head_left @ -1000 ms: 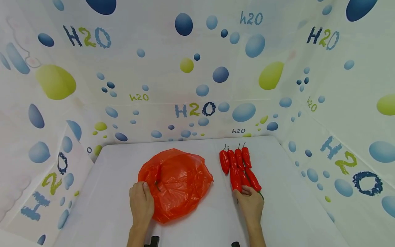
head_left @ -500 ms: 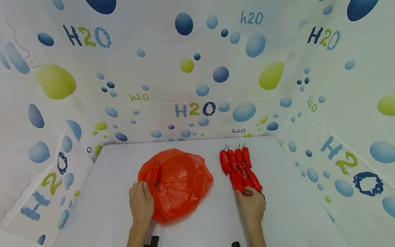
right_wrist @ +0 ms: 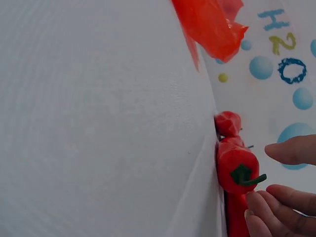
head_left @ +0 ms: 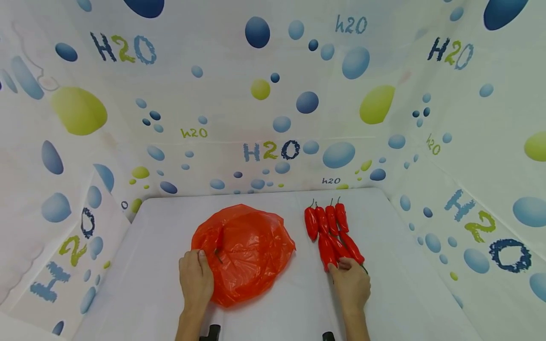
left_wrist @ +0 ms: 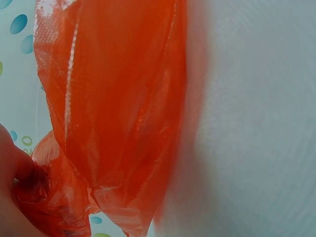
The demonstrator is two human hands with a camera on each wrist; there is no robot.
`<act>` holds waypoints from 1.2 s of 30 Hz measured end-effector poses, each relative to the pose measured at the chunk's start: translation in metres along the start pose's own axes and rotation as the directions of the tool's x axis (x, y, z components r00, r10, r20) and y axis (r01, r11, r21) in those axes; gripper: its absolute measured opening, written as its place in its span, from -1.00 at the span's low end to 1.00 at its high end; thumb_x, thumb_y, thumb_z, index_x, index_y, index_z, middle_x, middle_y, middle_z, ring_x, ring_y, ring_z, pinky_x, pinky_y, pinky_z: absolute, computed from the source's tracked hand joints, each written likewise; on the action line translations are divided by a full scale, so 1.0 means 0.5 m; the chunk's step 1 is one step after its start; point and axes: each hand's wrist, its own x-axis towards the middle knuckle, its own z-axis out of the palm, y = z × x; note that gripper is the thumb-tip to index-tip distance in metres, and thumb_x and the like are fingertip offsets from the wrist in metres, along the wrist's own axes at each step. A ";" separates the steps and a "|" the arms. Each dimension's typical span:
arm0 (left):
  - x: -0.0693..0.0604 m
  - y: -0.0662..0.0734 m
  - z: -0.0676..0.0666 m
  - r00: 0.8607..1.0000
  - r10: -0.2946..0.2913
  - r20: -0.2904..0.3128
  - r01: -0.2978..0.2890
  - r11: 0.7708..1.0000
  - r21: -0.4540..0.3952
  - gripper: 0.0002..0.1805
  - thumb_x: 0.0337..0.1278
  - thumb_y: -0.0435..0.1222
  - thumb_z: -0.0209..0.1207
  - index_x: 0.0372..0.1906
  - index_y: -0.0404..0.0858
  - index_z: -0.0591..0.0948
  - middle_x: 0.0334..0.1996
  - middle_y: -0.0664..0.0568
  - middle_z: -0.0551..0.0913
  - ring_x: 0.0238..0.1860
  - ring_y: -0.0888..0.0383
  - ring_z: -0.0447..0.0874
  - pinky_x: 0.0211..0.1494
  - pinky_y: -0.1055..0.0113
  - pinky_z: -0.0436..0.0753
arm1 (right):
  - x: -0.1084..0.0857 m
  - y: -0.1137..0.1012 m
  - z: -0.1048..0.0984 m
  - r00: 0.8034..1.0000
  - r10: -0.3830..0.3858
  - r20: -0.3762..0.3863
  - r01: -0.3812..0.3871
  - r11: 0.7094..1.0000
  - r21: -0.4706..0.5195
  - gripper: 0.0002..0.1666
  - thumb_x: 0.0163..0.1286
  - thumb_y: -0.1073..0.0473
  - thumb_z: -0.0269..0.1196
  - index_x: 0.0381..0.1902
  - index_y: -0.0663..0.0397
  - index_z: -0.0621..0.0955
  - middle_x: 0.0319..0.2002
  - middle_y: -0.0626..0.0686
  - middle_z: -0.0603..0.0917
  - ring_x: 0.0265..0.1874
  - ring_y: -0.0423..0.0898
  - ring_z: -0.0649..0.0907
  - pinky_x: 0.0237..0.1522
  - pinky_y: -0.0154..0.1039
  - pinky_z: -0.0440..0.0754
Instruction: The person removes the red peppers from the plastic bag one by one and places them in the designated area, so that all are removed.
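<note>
My left hand [head_left: 195, 279] grips the left edge of a crumpled red plastic bag [head_left: 251, 255] lying on the table. A green stem shows inside the bag near that hand, with a red shape beside it. My right hand [head_left: 351, 286] is at the near end of several red chili peppers [head_left: 327, 251] laid in two rows. In the right wrist view, the thumb and fingers are spread apart beside the nearest chili pepper [right_wrist: 238, 165], its green stem facing the camera. The fingertips are close to that pepper or touching it, but the thumb stands away from it.
The white table [head_left: 145, 265] is enclosed at the back and sides by a white curtain [head_left: 222, 94] printed with bubbles and H2O lettering. Two dark objects, partly cut off, are at the bottom edge between the forearms.
My right hand has set a chili pepper down in the near row, let go of it and moved slightly right. My left hand and the bag have stayed in place.
</note>
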 end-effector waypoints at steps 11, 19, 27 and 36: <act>0.002 0.002 0.000 1.000 0.004 0.000 -0.004 1.000 0.002 -0.80 0.63 -0.32 -0.03 -0.10 -0.41 0.51 -0.32 -0.18 0.47 -0.23 -0.05 0.32 -0.19 0.09 0.35 | 0.024 -0.048 0.028 0.972 -0.231 -0.038 0.234 0.945 0.227 -0.64 0.19 0.16 0.59 -0.09 0.18 0.78 -0.27 0.06 0.82 -0.39 -0.08 0.76 -0.37 -0.38 0.68; -0.001 0.000 0.000 1.000 0.007 -0.006 -0.007 1.000 0.005 -0.81 0.62 -0.34 -0.02 -0.12 -0.41 0.51 -0.32 -0.17 0.46 -0.24 -0.04 0.31 -0.20 0.10 0.33 | 0.005 -0.128 0.070 0.950 -0.301 0.079 0.264 0.915 0.305 -0.69 0.27 0.13 0.55 -0.05 0.06 0.79 -0.20 -0.06 0.81 -0.29 -0.14 0.75 -0.19 -0.20 0.76; -0.001 -0.001 0.001 1.000 0.019 -0.019 -0.019 1.000 -0.001 -0.80 0.62 -0.34 -0.02 -0.14 -0.41 0.52 -0.34 -0.16 0.45 -0.27 -0.04 0.30 -0.21 0.12 0.29 | -0.019 -0.191 0.100 0.889 -0.442 0.123 0.370 0.850 0.375 -0.73 0.32 0.17 0.49 -0.04 0.11 0.78 -0.17 -0.03 0.82 -0.22 -0.07 0.78 -0.11 -0.02 0.77; 0.000 -0.001 -0.001 1.000 0.018 -0.018 -0.018 1.000 0.001 -0.79 0.62 -0.34 -0.04 -0.16 -0.41 0.51 -0.35 -0.17 0.44 -0.26 -0.05 0.30 -0.21 0.10 0.30 | -0.044 -0.243 0.145 0.825 -0.522 0.215 0.444 0.835 0.325 -0.72 0.34 0.09 0.49 -0.03 0.00 0.77 -0.15 -0.12 0.79 -0.18 -0.22 0.74 -0.10 -0.30 0.72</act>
